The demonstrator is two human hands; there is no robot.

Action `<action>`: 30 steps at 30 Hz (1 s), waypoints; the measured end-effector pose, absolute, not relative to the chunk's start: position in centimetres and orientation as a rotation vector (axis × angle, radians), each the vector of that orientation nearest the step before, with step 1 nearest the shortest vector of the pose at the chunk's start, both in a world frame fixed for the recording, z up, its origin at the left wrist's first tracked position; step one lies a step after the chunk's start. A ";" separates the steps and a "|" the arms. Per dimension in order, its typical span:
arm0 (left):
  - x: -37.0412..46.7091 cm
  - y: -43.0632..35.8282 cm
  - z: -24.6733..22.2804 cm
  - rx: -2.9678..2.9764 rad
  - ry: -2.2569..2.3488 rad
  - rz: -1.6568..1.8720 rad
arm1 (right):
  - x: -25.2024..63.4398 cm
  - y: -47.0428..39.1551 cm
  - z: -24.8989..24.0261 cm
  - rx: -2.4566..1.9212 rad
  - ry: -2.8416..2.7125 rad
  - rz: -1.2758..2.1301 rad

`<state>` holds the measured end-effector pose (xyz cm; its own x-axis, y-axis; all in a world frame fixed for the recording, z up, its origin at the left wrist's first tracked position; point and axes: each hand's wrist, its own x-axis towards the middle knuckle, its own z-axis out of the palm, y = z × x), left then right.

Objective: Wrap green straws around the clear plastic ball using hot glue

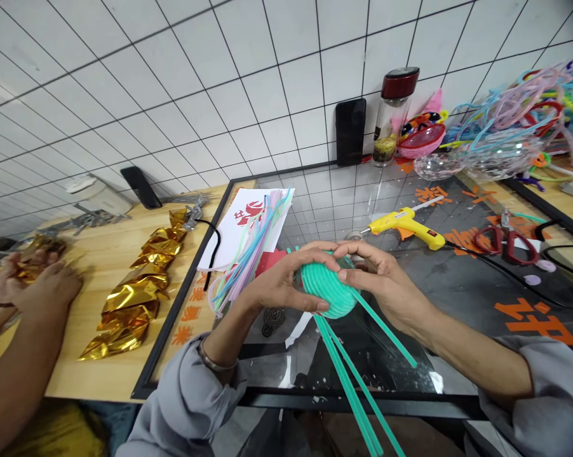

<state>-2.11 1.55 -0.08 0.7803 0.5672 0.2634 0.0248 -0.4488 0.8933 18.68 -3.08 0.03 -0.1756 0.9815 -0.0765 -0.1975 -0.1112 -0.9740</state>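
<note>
Between my two hands is a rounded, ribbed form wound from green pipe cleaners (331,291), held above the dark glass tabletop. Several loose straight ends hang from it toward me, and one sticks out to the right. My left hand (291,279) grips its left side, thumb along the lower front and fingers over the top. On the upper right, my right hand (377,273) presses thumb and fingers at the form's edge. Something clear shows at its top beneath my fingers. A yellow hot glue gun (405,227) lies just beyond my right hand.
Pastel pipe cleaners (248,254) lie on white paper (220,238) at left. Red-handled scissors (508,244) and a black cord are at right. A phone (350,132) and glass bottle (392,120) stand by the wall. Another person's hands (48,285) work beside gold foil (138,292).
</note>
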 end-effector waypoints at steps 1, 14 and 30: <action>-2.1 1.5 0.0 1.952 0.450 0.670 | 18.7 -3.1 0.1 -1.030 -1.117 1.500; -2.0 1.5 -0.2 1.901 0.489 0.666 | 18.5 -3.0 0.9 -1.017 -1.076 1.541; -2.2 1.3 -0.9 1.850 0.491 0.690 | 18.5 -2.9 0.6 -1.044 -1.047 1.584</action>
<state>-2.17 1.30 -0.86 0.7492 0.6210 0.2304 0.0141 -0.3627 0.9318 18.52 -2.89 0.65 -0.1994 0.9683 -0.1502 -0.2414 -0.1971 -0.9502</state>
